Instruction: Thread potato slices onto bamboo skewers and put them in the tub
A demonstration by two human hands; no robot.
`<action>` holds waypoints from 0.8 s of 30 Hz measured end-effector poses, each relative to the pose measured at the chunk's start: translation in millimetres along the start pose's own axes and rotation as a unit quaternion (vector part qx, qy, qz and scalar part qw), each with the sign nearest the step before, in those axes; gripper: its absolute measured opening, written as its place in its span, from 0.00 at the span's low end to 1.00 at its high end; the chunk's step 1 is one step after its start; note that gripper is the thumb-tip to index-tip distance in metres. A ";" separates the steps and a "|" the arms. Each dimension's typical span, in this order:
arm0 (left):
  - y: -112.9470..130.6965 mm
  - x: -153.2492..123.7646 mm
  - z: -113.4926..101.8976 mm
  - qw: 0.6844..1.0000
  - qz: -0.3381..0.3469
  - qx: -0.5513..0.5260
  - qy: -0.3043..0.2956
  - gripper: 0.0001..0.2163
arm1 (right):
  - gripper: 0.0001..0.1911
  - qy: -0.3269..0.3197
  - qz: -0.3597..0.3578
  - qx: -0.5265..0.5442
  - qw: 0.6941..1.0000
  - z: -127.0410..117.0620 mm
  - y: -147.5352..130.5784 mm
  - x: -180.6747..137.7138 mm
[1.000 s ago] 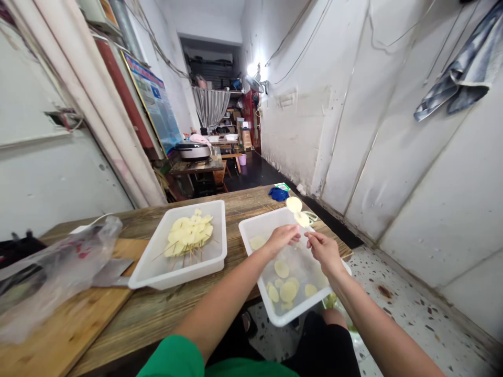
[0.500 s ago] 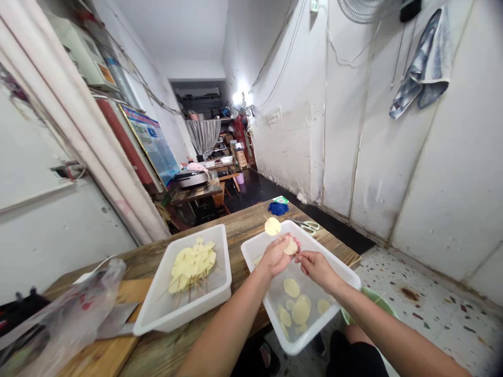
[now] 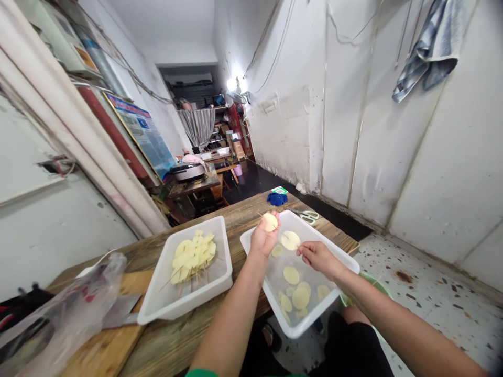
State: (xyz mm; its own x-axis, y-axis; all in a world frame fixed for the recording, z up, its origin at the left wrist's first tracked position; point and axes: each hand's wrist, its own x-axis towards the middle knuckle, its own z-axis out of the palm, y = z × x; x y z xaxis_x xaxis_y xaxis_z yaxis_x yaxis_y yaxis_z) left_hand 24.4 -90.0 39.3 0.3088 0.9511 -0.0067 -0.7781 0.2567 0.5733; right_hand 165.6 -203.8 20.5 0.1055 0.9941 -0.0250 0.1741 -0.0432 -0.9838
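Observation:
My left hand [image 3: 262, 240] is closed on a round pale-yellow potato slice [image 3: 270, 222], and a thin stick tip pokes out to its left. To its right, my right hand [image 3: 317, 256] pinches the edge of another potato slice [image 3: 290, 240] that seems to have a stick through it. Both hands are over a white tray [image 3: 338, 277] where loose slices [image 3: 301, 297] lie on the bottom. A second white tray [image 3: 157, 299] on the left contains a pile of skewered slices [image 3: 193, 256] with sticks jutting toward me.
Scissors [image 3: 308, 215] and a blue cloth [image 3: 277, 199] lie behind the right tray on the wooden table [image 3: 184, 343]. A plastic bag [image 3: 92, 298] and a cutting board [image 3: 113, 343] are at the left. A green basin [image 3: 371, 285] stands at the lower right.
My hands have drawn apart: the left has moved up and left with a slice, while the right now has a slice at its fingertips. The view has shifted slightly.

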 end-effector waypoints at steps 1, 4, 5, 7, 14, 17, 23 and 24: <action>-1.6 -0.4 0.1 1.000 0.002 0.008 -0.003 0.09 | 0.11 0.009 -0.001 -0.001 1.000 0.0 1.0 0.7; -4.8 -2.4 0.4 0.999 0.006 0.034 -0.013 0.07 | 0.11 0.020 0.007 0.012 1.000 -0.8 1.5 1.0; -5.1 -3.0 0.4 0.999 0.004 0.040 -0.015 0.07 | 0.11 0.010 0.015 0.027 0.999 -1.5 0.6 0.3; -4.8 -4.2 0.3 0.999 -0.002 0.049 -0.018 0.07 | 0.11 -0.027 0.048 0.078 0.995 -3.6 -2.2 -2.1; 2.3 -7.2 6.2 0.998 -0.025 0.058 -0.025 0.09 | 0.10 -0.174 0.156 0.236 0.943 -13.7 -14.4 -6.0; 7.2 -6.7 7.6 0.999 -0.024 0.034 -0.012 0.10 | 0.12 -0.207 0.158 0.235 0.937 -13.8 -17.1 -5.6; 2.9 -5.4 5.4 1.000 -0.024 -0.001 0.005 0.10 | 0.14 -0.171 0.132 0.194 0.957 -9.0 -12.1 -8.8; 0.5 -5.8 5.8 1.000 -0.021 0.010 0.006 0.10 | 0.14 -0.156 0.127 0.182 0.962 -7.5 -11.2 -9.1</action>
State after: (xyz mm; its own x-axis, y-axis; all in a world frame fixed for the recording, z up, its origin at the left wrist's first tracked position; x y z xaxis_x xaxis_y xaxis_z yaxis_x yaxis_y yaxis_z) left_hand 25.3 -96.3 44.4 0.3343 0.9415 -0.0418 -0.7528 0.2934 0.5892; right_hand 170.0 -213.1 33.0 -0.2106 0.9398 -0.2692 -0.1797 -0.3079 -0.9343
